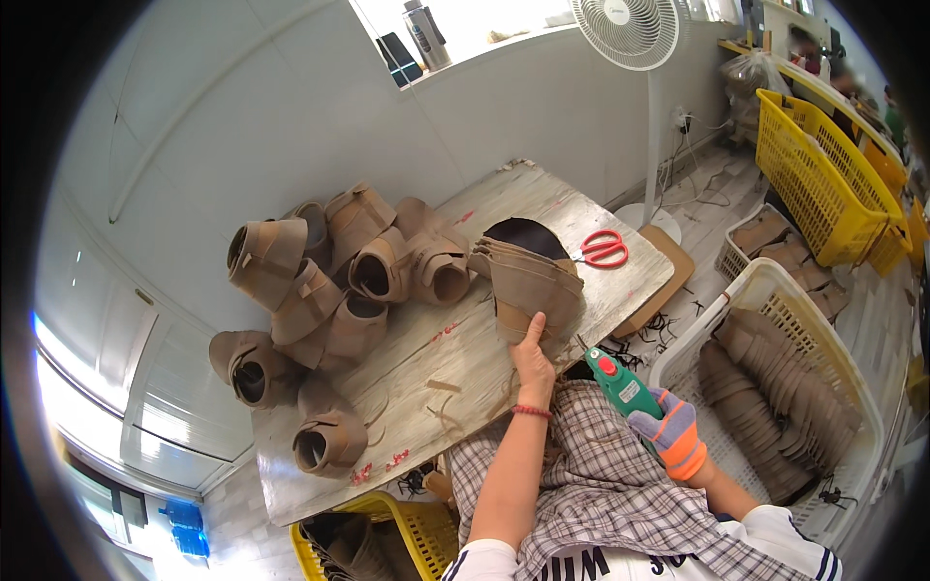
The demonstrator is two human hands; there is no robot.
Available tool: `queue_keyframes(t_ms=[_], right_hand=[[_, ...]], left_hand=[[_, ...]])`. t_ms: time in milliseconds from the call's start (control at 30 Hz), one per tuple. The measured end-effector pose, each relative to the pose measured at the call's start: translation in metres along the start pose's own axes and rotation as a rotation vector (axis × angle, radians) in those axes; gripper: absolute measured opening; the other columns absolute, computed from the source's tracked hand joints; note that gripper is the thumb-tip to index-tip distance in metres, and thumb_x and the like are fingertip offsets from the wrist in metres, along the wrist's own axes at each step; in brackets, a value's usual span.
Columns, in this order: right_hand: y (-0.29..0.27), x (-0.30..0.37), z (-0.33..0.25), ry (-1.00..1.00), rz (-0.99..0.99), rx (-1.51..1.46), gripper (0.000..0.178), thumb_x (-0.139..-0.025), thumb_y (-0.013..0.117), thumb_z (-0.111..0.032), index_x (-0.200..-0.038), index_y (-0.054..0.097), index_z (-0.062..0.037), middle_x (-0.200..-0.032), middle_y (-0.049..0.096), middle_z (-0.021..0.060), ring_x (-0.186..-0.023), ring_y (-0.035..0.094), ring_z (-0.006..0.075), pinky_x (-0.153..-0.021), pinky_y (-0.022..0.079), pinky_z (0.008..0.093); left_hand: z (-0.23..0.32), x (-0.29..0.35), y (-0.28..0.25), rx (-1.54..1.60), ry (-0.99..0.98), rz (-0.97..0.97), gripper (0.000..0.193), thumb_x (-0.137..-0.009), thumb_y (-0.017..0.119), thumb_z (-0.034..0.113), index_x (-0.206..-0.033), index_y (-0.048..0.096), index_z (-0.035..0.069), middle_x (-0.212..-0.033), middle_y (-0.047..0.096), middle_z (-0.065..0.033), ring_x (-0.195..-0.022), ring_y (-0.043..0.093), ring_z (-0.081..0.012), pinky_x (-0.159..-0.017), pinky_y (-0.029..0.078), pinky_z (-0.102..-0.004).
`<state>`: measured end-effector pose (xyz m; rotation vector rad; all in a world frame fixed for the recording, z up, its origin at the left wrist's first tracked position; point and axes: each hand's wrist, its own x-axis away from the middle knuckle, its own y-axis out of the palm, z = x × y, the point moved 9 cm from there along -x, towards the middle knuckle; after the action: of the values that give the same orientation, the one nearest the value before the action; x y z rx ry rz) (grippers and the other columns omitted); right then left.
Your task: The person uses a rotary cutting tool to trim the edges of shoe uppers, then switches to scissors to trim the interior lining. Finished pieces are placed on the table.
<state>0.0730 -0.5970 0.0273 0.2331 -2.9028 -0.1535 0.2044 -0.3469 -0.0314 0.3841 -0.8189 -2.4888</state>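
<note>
Pieces (538, 290), brown, curved, layered; left hand (532, 363) pinches their lower edge; right hand (668, 436) grips green tool (622, 387)

Scissors (603, 250) right of stacked pieces (535, 290)

Along the pale wall (552, 111), a white fan (635, 37) stands on a tall pole (652, 136) near a dark plug (684, 122), while a grey bottle (425, 39) and a dark flat device (398, 60) sit by the window, a yellow crate (831, 225) stands far right, and blue containers (186, 528) show at lower left.
</note>
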Motion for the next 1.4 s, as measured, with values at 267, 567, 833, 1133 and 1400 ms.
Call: queue_keyframes(t_ms=[267, 567, 833, 1133, 1400], right_hand=[[-0.004, -0.014, -0.017, -0.072, 0.08, 0.159, 0.049, -0.079, 0.081, -0.019, -0.116, 0.06, 0.006, -0.093, 0.069, 0.0077, -0.076, 0.063, 0.0096, -0.068, 0.052, 0.0233], [0.053, 0.0, -0.014, -0.106, -0.155, 0.289, 0.057, -0.073, 0.085, -0.026, -0.117, 0.062, 0.0032, -0.091, 0.07, 0.0071, -0.074, 0.062, 0.0073, -0.068, 0.053, 0.0237], [0.063, 0.008, 0.006, -0.168, -0.215, 0.228, 0.058, -0.071, 0.087, -0.027, -0.114, 0.064, 0.003, -0.089, 0.071, 0.0071, -0.074, 0.063, 0.008, -0.067, 0.052, 0.0239], [0.074, 0.013, -0.009, 0.014, -0.203, 0.079, 0.052, -0.074, 0.085, -0.023, -0.114, 0.062, 0.0018, -0.088, 0.069, 0.0041, -0.074, 0.062, 0.0072, -0.065, 0.051, 0.0219], [0.077, -0.001, -0.011, 0.01, -0.177, 0.148, 0.051, -0.076, 0.083, -0.029, -0.112, 0.063, 0.0015, -0.087, 0.068, 0.0034, -0.074, 0.06, 0.0062, -0.066, 0.05, 0.021]], left_hand=[[0.069, 0.035, -0.038, -0.063, -0.069, -0.041, 0.046, -0.087, 0.068, 0.006, -0.13, 0.052, 0.001, -0.125, 0.059, -0.0071, -0.112, 0.056, -0.0214, -0.097, 0.046, -0.0359], [0.161, 0.136, -0.087, -0.01, -0.054, -0.02, 0.049, -0.084, 0.061, -0.005, -0.132, 0.051, -0.001, -0.126, 0.06, -0.0104, -0.117, 0.056, -0.024, -0.102, 0.043, -0.0367], [0.166, 0.145, -0.109, -0.095, -0.025, -0.069, 0.052, -0.085, 0.065, -0.001, -0.134, 0.049, 0.002, -0.13, 0.058, -0.0098, -0.119, 0.055, -0.0247, -0.101, 0.045, -0.039], [0.174, 0.16, -0.098, -0.615, 0.125, -0.108, 0.029, -0.083, 0.071, 0.001, -0.11, 0.065, -0.003, -0.107, 0.068, -0.0093, -0.098, 0.063, -0.0206, -0.086, 0.048, -0.0326], [0.189, 0.168, -0.083, -1.092, 0.473, -0.249, 0.03, -0.077, 0.072, 0.0, -0.106, 0.066, -0.002, -0.104, 0.068, -0.0183, -0.098, 0.064, -0.0362, -0.085, 0.05, -0.0423]])
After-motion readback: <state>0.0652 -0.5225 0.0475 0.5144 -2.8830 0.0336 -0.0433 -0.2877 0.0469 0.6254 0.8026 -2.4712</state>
